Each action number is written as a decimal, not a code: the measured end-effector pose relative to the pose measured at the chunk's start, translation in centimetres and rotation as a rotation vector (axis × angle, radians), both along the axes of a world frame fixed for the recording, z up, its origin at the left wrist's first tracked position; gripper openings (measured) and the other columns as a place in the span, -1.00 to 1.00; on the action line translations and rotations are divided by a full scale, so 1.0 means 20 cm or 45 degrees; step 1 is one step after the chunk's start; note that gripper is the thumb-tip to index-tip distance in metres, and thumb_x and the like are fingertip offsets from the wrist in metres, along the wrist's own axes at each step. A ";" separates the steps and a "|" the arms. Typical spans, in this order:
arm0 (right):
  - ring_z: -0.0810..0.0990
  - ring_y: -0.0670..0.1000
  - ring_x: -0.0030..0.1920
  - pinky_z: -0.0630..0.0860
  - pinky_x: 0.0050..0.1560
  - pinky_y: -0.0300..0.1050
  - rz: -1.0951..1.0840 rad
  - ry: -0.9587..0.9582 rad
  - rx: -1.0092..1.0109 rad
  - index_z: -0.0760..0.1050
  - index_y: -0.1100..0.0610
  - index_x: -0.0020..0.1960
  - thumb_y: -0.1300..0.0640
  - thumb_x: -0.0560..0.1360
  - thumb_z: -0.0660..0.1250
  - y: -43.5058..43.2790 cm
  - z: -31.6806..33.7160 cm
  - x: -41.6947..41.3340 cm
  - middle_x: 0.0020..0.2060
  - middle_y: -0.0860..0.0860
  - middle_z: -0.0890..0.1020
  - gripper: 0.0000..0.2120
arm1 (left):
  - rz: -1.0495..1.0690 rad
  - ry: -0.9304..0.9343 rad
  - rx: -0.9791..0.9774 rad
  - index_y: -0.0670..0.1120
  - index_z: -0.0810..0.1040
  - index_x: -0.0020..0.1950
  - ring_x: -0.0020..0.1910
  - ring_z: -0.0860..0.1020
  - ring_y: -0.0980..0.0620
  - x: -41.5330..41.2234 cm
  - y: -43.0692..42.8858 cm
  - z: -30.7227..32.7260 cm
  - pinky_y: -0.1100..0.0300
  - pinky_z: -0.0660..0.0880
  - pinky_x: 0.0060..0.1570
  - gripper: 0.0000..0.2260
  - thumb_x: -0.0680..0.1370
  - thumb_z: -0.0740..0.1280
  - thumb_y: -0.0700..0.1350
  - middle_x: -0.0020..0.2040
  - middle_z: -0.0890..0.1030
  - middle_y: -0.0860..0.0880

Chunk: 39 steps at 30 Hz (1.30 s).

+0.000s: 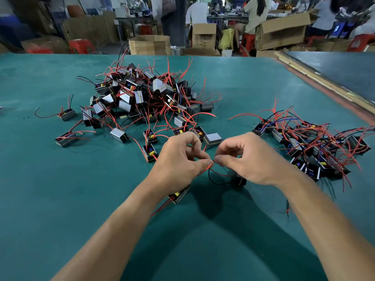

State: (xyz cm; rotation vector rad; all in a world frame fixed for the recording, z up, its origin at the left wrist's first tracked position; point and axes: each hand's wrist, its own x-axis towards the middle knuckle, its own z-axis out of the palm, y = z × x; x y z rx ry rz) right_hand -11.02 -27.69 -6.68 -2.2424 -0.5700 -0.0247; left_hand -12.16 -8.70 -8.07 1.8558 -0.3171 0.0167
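My left hand point(180, 159) pinches the end of a red wire point(220, 175) between thumb and forefinger. My right hand point(245, 159) pinches the end of a black wire point(213, 181) right beside it, so the two wire tips meet between my hands. A small black module point(179, 194) with a yellow part hangs or lies under my left wrist. Another black module point(240, 181) sits below my right hand, partly hidden by it.
A big heap of small grey-and-black modules with red leads point(146, 98) lies ahead on the green table point(60, 189). A second pile point(316, 142) lies at the right. Loose modules point(119, 135) are scattered in front. People and cardboard boxes point(150, 44) stand beyond the table's far edge.
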 end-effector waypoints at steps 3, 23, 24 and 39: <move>0.48 -0.01 -0.39 0.52 -0.23 0.04 0.015 0.052 -0.110 0.54 -0.01 -0.29 0.13 0.54 0.40 0.01 -0.01 -0.01 -0.40 0.00 0.60 -0.77 | -0.021 -0.042 0.077 -0.04 0.30 -0.25 -0.49 0.32 0.10 -0.01 0.00 0.00 0.33 0.30 -0.48 -0.61 0.40 0.50 -0.33 -0.30 0.70 0.01; 0.50 -0.15 -0.49 0.42 -0.44 -0.28 -0.194 0.195 0.182 0.61 0.10 -0.20 0.23 0.57 0.33 0.00 -0.05 0.04 -0.41 -0.10 0.64 -0.81 | -0.326 0.016 0.054 -0.13 0.61 -0.27 -0.40 0.47 0.09 -0.02 0.07 0.09 0.21 0.42 -0.35 -0.82 0.35 0.49 -0.03 -0.38 0.59 0.00; 0.51 -0.16 -0.47 0.42 -0.42 -0.33 -0.190 0.204 0.174 0.63 0.08 -0.17 0.23 0.55 0.37 0.00 -0.06 0.05 -0.38 -0.11 0.65 -0.84 | -0.337 -0.001 0.117 -0.11 0.62 -0.27 -0.40 0.48 0.09 -0.02 0.07 0.09 0.14 0.44 -0.34 -0.87 0.36 0.50 -0.09 -0.39 0.60 -0.02; 0.46 -0.20 -0.44 0.31 -0.36 -0.38 -0.057 0.068 -0.218 0.62 -0.12 0.03 0.12 0.49 0.39 -0.01 -0.09 0.04 -0.25 -0.17 0.64 -0.83 | -0.101 -0.047 0.342 0.01 0.58 -0.25 -0.50 0.42 0.14 0.02 0.06 0.00 0.24 0.37 -0.41 -0.86 0.42 0.53 -0.12 -0.47 0.56 0.09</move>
